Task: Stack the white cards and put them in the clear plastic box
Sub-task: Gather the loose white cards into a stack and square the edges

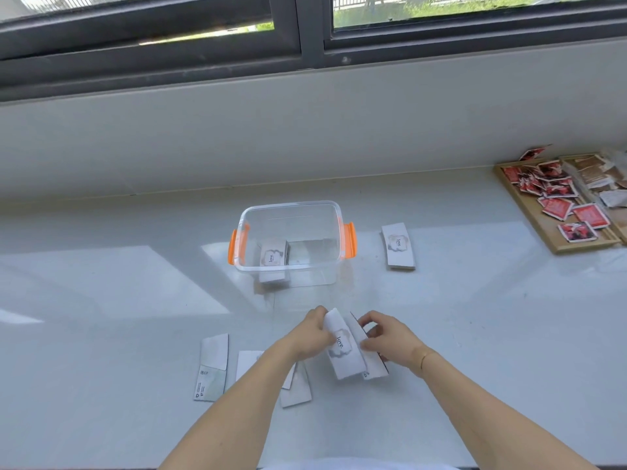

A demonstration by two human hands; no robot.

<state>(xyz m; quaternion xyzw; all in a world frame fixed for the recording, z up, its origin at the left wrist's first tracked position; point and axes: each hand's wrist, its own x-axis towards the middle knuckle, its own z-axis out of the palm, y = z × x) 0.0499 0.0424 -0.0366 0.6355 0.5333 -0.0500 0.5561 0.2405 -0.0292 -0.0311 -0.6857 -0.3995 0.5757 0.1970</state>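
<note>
Both hands, left hand [314, 329] and right hand [386, 337], pinch closed on a thin stack of white cards [342, 346] above the desk [101, 300], the clear plastic box [291, 239] just beyond; light, slippery, bendable paper likely best gripped along its long edges.

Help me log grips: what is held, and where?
Both hands, left hand and right hand, hold a stack of white cards by its long side edges.
</note>
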